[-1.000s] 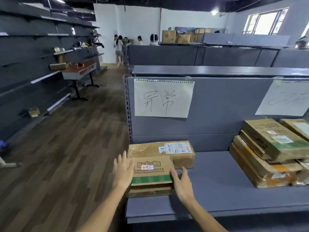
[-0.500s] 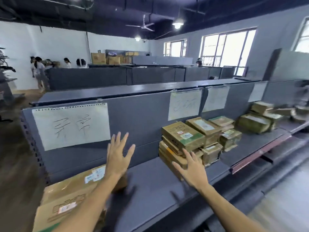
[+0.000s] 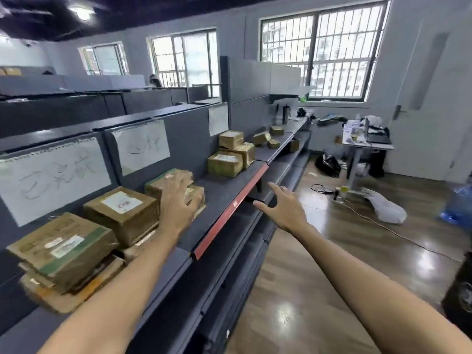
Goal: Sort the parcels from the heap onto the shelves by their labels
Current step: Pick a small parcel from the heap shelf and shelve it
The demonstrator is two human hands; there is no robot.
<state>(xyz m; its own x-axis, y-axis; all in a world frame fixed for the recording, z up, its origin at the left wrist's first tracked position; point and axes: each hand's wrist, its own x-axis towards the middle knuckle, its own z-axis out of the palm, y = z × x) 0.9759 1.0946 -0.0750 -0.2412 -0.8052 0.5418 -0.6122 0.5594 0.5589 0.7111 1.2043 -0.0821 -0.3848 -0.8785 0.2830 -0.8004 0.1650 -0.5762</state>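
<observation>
Both your left hand (image 3: 178, 205) and right hand (image 3: 283, 208) are empty with fingers spread, so with parcels (image 3: 122, 213) stacked along the shelf (image 3: 224, 192) near its front edge, you seem between parcels and next need the heap, which is out of view.

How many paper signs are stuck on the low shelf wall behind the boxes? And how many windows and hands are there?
Paper signs: 3
Windows: 3
Hands: 2, the left hand and the right hand
Total: 8
</observation>
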